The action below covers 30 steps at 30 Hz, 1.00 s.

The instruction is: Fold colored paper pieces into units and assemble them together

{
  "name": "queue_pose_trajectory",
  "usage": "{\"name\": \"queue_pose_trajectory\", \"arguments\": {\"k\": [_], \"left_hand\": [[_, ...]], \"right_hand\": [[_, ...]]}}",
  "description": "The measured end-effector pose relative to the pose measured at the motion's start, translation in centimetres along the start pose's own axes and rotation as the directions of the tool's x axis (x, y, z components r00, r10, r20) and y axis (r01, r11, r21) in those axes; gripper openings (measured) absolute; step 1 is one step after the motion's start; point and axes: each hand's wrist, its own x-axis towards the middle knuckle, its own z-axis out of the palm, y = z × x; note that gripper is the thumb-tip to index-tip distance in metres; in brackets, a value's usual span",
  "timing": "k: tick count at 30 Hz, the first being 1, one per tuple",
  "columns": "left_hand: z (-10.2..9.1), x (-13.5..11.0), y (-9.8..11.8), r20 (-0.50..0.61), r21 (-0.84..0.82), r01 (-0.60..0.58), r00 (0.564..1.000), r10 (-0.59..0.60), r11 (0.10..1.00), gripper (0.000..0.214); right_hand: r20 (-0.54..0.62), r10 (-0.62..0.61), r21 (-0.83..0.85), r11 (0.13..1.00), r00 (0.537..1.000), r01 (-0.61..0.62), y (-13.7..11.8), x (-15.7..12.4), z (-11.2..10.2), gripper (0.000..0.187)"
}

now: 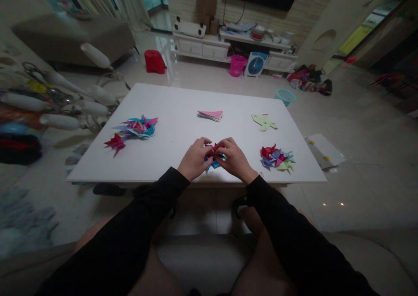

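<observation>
At the table's near edge, my left hand (196, 158) and my right hand (235, 158) meet with bent fingers, pinching a small red folded paper (214, 148) between them. Its exact shape is partly hidden by the fingers. Just below it lie blue folded papers (214, 163), also partly covered. To the right is a pile of colourful folded papers (277, 158); behind that sit light green folded pieces (265, 121). Ahead of the hands rests a stack of folded paper strips (210, 115), pink on top. On the left lies a heap of paper cranes (139, 127) beside a red one (116, 144).
Everything paper lies on a white table (176, 102). Beyond it stand a red stool (155, 62), a pink bin (237, 65) and a blue-and-white fan (256, 64). A light blue basket (286, 96) is by the far right corner. A lamp with white arms (94, 56) stands at left.
</observation>
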Motion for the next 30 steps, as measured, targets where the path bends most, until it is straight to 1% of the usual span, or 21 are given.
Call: {"name": "queue_pose_trajectory", "arguments": {"k": [4, 7, 11, 15, 19, 22, 26, 30], "left_hand": [[-0.11, 0.02, 0.02, 0.013, 0.008, 0.013, 1.0, -0.013, 1.0, 0.008], [-0.21, 0.1, 0.04, 0.004, -0.02, 0.021, 1.0, -0.021, 1.0, 0.009], [-0.18, 0.18, -0.02, 0.006, -0.142, 0.044, 0.999, -0.044, 0.989, 0.009], [0.0, 0.21, -0.01, 0.038, -0.254, 0.094, 0.996, -0.087, 0.963, 0.009], [0.27, 0.36, -0.07, 0.044, -0.377, 0.148, 0.989, -0.142, 0.914, 0.008], [0.44, 0.52, -0.29, 0.035, -0.459, 0.185, 0.981, -0.19, 0.869, 0.012], [0.46, 0.55, -0.52, 0.039, -0.467, 0.216, 0.974, -0.224, 0.857, 0.018], [0.35, 0.51, -0.48, 0.026, -0.419, 0.204, 0.977, -0.213, 0.885, 0.022]], "right_hand": [[0.002, -0.008, 0.001, 1.0, 1.0, 0.008, -0.03, -0.01, -0.05, 0.011], [0.003, -0.003, 0.009, 1.0, 1.0, 0.003, -0.06, -0.03, -0.19, 0.008], [0.0, -0.004, 0.007, 1.0, 1.0, 0.004, -0.16, -0.04, -0.3, 0.004], [0.014, 0.014, 0.003, 1.0, 1.0, -0.014, -0.05, -0.07, -0.1, 0.009], [-0.004, 0.019, 0.013, 1.0, 1.0, -0.019, 0.13, -0.09, 0.04, 0.01], [-0.028, 0.03, 0.022, 0.999, 0.999, -0.03, 0.1, -0.1, 0.0, 0.01], [-0.035, 0.042, 0.015, 0.999, 0.998, -0.041, 0.07, -0.17, 0.07, 0.009], [-0.028, -0.019, 0.02, 1.0, 0.999, 0.02, 0.1, -0.13, 0.23, 0.011]]}}
